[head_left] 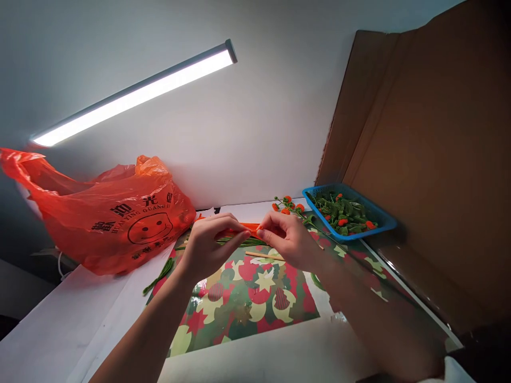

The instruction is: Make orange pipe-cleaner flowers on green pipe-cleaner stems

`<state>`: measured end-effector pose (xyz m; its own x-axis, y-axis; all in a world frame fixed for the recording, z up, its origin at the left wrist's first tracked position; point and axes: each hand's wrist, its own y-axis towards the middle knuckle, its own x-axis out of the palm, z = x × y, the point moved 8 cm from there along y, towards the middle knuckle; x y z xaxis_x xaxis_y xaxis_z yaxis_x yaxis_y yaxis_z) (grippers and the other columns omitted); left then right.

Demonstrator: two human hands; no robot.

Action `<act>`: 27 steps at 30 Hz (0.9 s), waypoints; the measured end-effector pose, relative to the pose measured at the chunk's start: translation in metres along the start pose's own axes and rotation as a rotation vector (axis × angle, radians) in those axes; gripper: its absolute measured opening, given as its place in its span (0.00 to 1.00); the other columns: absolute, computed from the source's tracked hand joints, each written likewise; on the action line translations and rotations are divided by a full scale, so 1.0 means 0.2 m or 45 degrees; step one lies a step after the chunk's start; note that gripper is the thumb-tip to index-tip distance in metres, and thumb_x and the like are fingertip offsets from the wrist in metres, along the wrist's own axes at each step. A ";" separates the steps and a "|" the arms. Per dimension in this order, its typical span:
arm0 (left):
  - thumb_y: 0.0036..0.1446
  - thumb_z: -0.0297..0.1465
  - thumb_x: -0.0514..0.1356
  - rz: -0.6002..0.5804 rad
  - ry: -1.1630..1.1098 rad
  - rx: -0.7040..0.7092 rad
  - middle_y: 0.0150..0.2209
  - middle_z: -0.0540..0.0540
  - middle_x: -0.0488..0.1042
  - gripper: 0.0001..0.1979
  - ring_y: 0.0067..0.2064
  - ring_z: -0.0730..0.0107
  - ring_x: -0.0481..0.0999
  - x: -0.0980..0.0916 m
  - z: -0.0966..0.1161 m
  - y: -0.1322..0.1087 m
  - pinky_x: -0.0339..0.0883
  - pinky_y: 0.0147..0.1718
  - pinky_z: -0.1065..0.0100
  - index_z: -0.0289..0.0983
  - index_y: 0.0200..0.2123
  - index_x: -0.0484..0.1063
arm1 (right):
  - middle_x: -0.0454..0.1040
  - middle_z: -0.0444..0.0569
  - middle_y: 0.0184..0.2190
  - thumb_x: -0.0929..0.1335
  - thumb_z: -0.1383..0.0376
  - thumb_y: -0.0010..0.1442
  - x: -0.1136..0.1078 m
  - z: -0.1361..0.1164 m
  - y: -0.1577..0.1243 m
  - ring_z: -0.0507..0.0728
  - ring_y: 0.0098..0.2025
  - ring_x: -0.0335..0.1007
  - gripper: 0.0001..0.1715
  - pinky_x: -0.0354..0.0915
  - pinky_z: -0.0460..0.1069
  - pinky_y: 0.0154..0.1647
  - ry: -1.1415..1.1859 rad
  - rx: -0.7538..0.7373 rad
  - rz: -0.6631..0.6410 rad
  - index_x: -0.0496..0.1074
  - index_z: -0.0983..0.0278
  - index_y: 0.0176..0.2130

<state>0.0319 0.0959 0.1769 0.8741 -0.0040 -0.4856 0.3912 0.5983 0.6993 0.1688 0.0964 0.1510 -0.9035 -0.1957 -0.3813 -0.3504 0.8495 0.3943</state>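
Note:
Above the patterned sheet (255,298), a small bundle of orange pipe cleaners (252,227) stretches between my two hands. My left hand (211,242) pinches its left part with thumb and fingers. From the right, my right hand (289,236) pinches the other part between thumb and forefinger. The fingertips almost meet and hide some of the bundle. Long green pipe cleaners (251,242) lie just behind and below the hands. A thin wooden stick (264,256) rests on the sheet near my right hand.
A red plastic bag (131,213) stands at the left, with a looped green bundle (158,276) in front. Orange flowers on stems (288,204) lie beside a blue basket (385,221) of leaves and flowers. A cardboard panel (431,133) walls the right; a lamp (136,96) shines above.

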 end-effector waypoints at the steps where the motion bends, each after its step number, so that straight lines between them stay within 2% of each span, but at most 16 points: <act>1: 0.55 0.32 0.63 -0.018 -0.125 -0.151 0.22 0.50 0.69 0.09 0.23 0.77 0.65 0.01 -0.05 0.00 0.59 0.21 0.74 0.35 0.25 0.73 | 0.63 0.40 0.22 0.63 0.65 0.61 -0.01 -0.04 -0.01 0.48 0.24 0.55 0.08 0.52 0.45 0.24 -0.143 -0.133 0.053 0.65 0.63 0.30; 3: 0.54 0.36 0.63 -0.090 -0.387 -0.424 0.21 0.51 0.66 0.13 0.22 0.77 0.62 0.05 -0.15 -0.02 0.56 0.20 0.74 0.34 0.23 0.70 | 0.68 0.44 0.25 0.60 0.69 0.62 0.01 -0.13 -0.03 0.50 0.26 0.58 0.09 0.52 0.47 0.27 -0.508 -0.436 0.108 0.66 0.63 0.30; 5: 0.53 0.38 0.64 -0.192 -0.566 -0.618 0.20 0.52 0.65 0.14 0.22 0.78 0.61 0.10 -0.21 -0.04 0.56 0.20 0.74 0.35 0.23 0.69 | 0.70 0.45 0.26 0.59 0.73 0.62 0.06 -0.18 -0.07 0.51 0.27 0.57 0.13 0.50 0.48 0.27 -0.874 -0.671 0.088 0.67 0.63 0.30; 7: 0.53 0.39 0.64 -0.249 -0.604 -0.689 0.20 0.53 0.64 0.15 0.22 0.79 0.60 0.13 -0.24 -0.06 0.56 0.21 0.74 0.35 0.23 0.68 | 0.71 0.46 0.26 0.58 0.75 0.61 0.08 -0.19 -0.08 0.52 0.26 0.57 0.15 0.48 0.49 0.26 -1.075 -0.746 0.049 0.68 0.63 0.29; 8: 0.53 0.39 0.64 -0.257 -0.570 -0.679 0.20 0.53 0.65 0.15 0.22 0.79 0.61 0.12 -0.23 -0.05 0.56 0.21 0.74 0.35 0.23 0.69 | 0.71 0.46 0.26 0.58 0.75 0.61 0.08 -0.19 -0.08 0.52 0.27 0.57 0.15 0.49 0.48 0.26 -1.078 -0.730 0.039 0.68 0.63 0.30; 10: 0.55 0.37 0.63 -0.228 -0.408 -0.552 0.21 0.52 0.66 0.14 0.22 0.78 0.62 0.10 -0.19 -0.04 0.56 0.20 0.74 0.34 0.23 0.69 | 0.72 0.45 0.26 0.60 0.74 0.61 0.03 -0.19 -0.07 0.51 0.28 0.60 0.13 0.52 0.47 0.28 -0.919 -0.648 0.019 0.70 0.64 0.30; 13: 0.57 0.32 0.61 -0.113 -0.010 -0.152 0.22 0.51 0.69 0.09 0.23 0.77 0.64 0.04 -0.05 0.00 0.58 0.21 0.74 0.35 0.26 0.71 | 0.71 0.44 0.25 0.63 0.69 0.61 -0.04 -0.16 -0.04 0.50 0.27 0.62 0.09 0.57 0.46 0.30 -0.523 -0.425 -0.061 0.73 0.65 0.33; 16: 0.57 0.27 0.61 0.001 0.390 0.262 0.26 0.50 0.73 0.03 0.26 0.76 0.69 0.01 0.12 -0.02 0.63 0.27 0.73 0.37 0.30 0.73 | 0.67 0.42 0.21 0.63 0.63 0.63 -0.07 -0.09 -0.02 0.49 0.24 0.59 0.14 0.55 0.45 0.25 -0.269 -0.177 -0.163 0.74 0.65 0.31; 19: 0.56 0.26 0.62 0.050 0.664 0.525 0.25 0.51 0.73 0.02 0.26 0.75 0.70 0.03 0.20 -0.06 0.63 0.27 0.73 0.39 0.31 0.73 | 0.69 0.43 0.22 0.65 0.61 0.61 -0.07 -0.05 -0.01 0.49 0.24 0.60 0.14 0.54 0.45 0.23 -0.153 -0.070 -0.192 0.75 0.66 0.31; 23: 0.57 0.27 0.61 0.045 0.789 0.577 0.25 0.52 0.73 0.02 0.26 0.75 0.70 0.04 0.20 -0.07 0.63 0.27 0.73 0.39 0.32 0.73 | 0.74 0.45 0.26 0.67 0.63 0.59 -0.06 -0.05 0.00 0.50 0.27 0.65 0.09 0.58 0.46 0.27 -0.210 -0.118 -0.139 0.76 0.65 0.33; 27: 0.57 0.27 0.60 0.035 0.689 0.383 0.26 0.51 0.74 0.03 0.27 0.75 0.71 0.03 0.16 -0.05 0.64 0.27 0.73 0.39 0.31 0.73 | 0.76 0.46 0.27 0.67 0.66 0.60 -0.07 -0.12 -0.02 0.51 0.29 0.66 0.07 0.59 0.46 0.31 -0.537 -0.393 0.046 0.75 0.64 0.33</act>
<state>0.0429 0.0651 0.1841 0.6462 0.4621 -0.6073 0.5035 0.3399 0.7944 0.1765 0.0843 0.1751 -0.7609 0.0995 -0.6412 -0.4346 0.6556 0.6175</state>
